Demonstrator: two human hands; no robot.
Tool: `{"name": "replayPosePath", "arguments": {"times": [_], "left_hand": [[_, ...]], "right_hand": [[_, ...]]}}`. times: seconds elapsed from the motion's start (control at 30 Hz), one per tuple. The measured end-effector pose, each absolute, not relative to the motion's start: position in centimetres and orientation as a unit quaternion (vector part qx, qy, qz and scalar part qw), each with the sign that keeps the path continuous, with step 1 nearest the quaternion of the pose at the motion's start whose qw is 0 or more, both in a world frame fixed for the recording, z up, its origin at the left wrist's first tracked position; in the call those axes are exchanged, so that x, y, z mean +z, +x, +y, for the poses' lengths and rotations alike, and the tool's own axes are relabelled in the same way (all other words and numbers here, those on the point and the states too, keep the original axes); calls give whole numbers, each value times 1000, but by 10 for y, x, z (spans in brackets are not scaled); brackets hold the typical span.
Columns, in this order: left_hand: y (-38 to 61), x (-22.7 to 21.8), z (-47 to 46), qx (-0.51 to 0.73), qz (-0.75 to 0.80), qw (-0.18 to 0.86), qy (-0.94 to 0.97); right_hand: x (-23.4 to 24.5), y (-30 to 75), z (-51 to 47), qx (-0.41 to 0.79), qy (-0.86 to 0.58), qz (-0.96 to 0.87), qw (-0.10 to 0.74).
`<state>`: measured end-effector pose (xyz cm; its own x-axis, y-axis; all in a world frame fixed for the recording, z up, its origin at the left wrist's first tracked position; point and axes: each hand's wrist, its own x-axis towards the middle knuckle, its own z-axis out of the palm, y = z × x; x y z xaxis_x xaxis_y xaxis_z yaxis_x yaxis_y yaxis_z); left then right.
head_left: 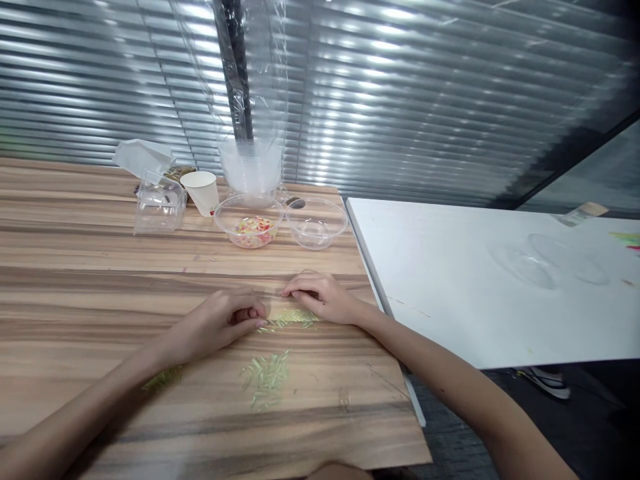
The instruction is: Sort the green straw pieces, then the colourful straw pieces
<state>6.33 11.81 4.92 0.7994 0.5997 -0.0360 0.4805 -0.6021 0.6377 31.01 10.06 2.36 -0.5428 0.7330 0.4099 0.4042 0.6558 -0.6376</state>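
My left hand (223, 320) is closed, with its thumb and curled fingers meeting at the left end of a loose strip of thin, short yellow-green pieces (290, 319). Whatever its fingertips hold is too small to make out. At the far side of that strip my right hand (323, 295) rests with its fingers bent and drawn together, and what is in them cannot be seen. Nearer to me lies a second heap of pale green pieces (267, 377). More green pieces (163, 379) show partly behind my left forearm.
Behind my hands stand a clear bowl with red and yellow pieces (253, 232), another clear bowl (317, 230), a paper cup (201, 192), a clear container (160, 207) and bagged stacked bowls (250, 167). A white table (440, 280) adjoins on the right, bearing clear lids (570, 260).
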Motion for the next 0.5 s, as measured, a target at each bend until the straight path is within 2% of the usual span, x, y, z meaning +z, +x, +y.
{"name": "replayPosePath", "arguments": {"times": [0.23,0.5], "left_hand": [[66,45,114,135,290,322,891],[72,46,112,127,293,329,889]], "right_hand": [[23,310,101,232,-326,-848,348],[24,309,101,233,-327,-848,345]]}}
